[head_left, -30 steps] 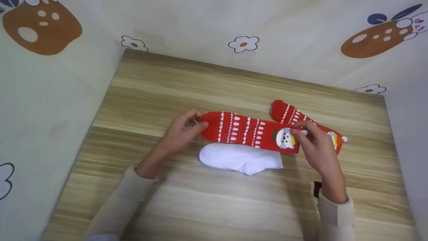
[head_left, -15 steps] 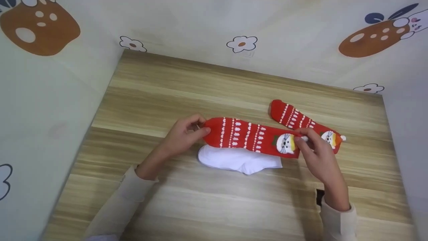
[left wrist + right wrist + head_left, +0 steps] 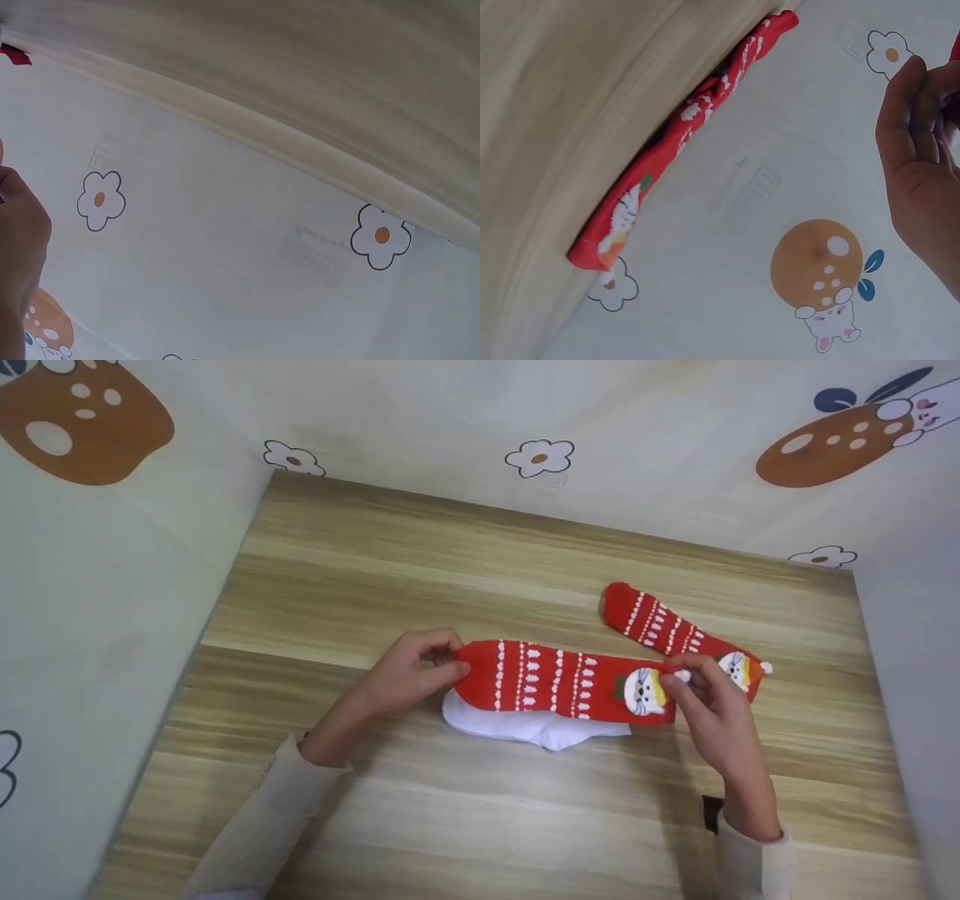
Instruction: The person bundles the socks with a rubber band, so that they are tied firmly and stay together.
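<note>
A red sock [image 3: 517, 679] with white patterns and a cat face is stretched out flat between both hands in the head view. My left hand [image 3: 409, 675] pinches its rounded toe end. At the cuff end, beside the cat face, my right hand [image 3: 716, 705] pinches the sock. Partly covered by it from above is a white sock [image 3: 536, 729] on the table. A second red sock [image 3: 660, 622] of the same pattern lies slanted behind the right hand. Both wrist views show the hands only at the frame edge, with the left hand [image 3: 19, 247] and right hand [image 3: 922, 150] cut off.
The wood-grain table [image 3: 375, 562] meets pale walls [image 3: 420, 405] with flower and fruit prints at the back and sides. A small dark object [image 3: 711, 814] shows beside the right cuff.
Both hands have brought the held red sock toward the person, and it now covers more of the white sock. More of the second red sock has come into sight.
</note>
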The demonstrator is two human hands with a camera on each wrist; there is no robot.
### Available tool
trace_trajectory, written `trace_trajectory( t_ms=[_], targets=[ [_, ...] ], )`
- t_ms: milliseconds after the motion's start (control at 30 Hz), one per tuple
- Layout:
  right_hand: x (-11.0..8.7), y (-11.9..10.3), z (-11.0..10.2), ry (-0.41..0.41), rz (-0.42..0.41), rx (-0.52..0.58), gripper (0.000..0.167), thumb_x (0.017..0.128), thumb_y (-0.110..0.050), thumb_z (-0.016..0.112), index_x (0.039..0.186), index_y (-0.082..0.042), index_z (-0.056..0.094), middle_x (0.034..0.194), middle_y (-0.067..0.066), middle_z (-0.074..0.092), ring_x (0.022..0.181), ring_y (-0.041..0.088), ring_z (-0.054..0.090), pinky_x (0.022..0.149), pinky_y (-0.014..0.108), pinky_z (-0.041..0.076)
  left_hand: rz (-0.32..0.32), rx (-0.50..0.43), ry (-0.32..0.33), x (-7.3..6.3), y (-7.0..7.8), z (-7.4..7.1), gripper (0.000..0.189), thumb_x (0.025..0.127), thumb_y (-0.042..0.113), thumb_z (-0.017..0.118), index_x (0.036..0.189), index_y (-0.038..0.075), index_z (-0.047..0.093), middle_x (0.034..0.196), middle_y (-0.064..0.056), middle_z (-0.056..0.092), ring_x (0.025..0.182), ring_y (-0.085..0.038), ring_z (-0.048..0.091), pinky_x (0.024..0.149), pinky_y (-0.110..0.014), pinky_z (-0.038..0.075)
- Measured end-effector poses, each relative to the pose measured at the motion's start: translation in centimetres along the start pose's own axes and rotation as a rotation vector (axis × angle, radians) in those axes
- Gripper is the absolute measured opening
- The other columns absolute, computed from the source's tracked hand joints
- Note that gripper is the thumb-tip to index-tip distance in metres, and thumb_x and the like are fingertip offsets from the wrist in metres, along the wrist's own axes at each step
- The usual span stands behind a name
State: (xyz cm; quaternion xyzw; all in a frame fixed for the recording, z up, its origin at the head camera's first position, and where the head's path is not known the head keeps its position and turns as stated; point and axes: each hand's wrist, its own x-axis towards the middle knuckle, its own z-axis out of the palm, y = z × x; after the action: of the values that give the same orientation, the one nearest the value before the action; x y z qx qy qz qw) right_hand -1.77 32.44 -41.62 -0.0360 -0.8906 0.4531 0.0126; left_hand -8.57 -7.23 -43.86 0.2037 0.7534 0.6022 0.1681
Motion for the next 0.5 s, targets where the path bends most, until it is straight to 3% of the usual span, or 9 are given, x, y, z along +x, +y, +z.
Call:
trace_trajectory(
  t_ms=[200,500],
  targets=[
    [-0.5,0.7,1.2,0.048,0.020,0.097,0.023,0.103,-0.019,0.064,0.123,-0.007,0.065,0.103,-0.004,0.070,0.088,0.012,0.063,0.078,0.017,0.051,-0.043,0.011,-0.079,-0.1,-0.2,0.0,0.003,0.092,0.014,0.067,0.092,0.011,0.066,0.092,-0.002,0.071,0.093,-0.023,0.064,0.085,-0.037,0.057],
    [-0.4,0.6,2.2,0.048,0.011,0.159,0.021,0.103,-0.019,0.064,0.121,-0.007,0.066,0.104,-0.002,0.071,0.091,0.013,0.067,0.080,0.019,0.054,-0.076,0.058,-0.144,-0.2,-0.7,-0.5,0.004,0.095,0.014,0.064,0.092,0.011,0.065,0.090,-0.002,0.068,0.089,-0.022,0.061,0.077,-0.029,0.052]
  ],
)
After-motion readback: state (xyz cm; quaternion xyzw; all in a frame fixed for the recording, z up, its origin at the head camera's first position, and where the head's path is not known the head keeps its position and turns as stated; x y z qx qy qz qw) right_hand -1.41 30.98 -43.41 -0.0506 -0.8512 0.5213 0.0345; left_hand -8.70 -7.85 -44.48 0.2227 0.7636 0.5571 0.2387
